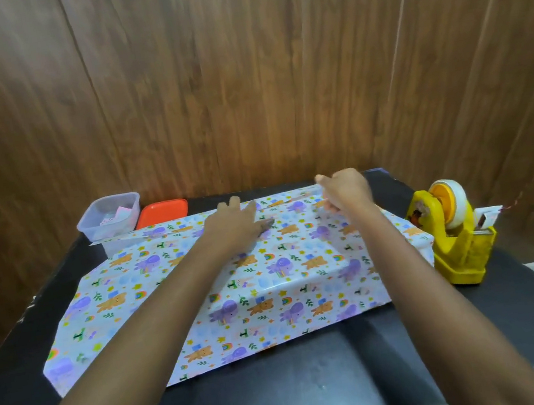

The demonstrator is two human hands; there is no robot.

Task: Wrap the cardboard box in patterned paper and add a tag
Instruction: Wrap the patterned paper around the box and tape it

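The patterned paper (269, 271), white with purple and orange animals, lies draped over the box, which is fully hidden under it and shows only as a raised block at the centre of the black table. My left hand (234, 224) lies flat with straight fingers, pressing the paper down on top of the box near its far edge. My right hand (347, 190) is to the right of it, its fingers curled and pinching the far edge of the paper, lifted slightly off the box. No tag is visible apart from small paper pieces in the tub.
A yellow tape dispenser (450, 233) stands at the right edge of the table (320, 385). A clear plastic tub (110, 215) with small paper pieces and its orange lid (161, 213) sit at the back left. A wood-panel wall rises behind.
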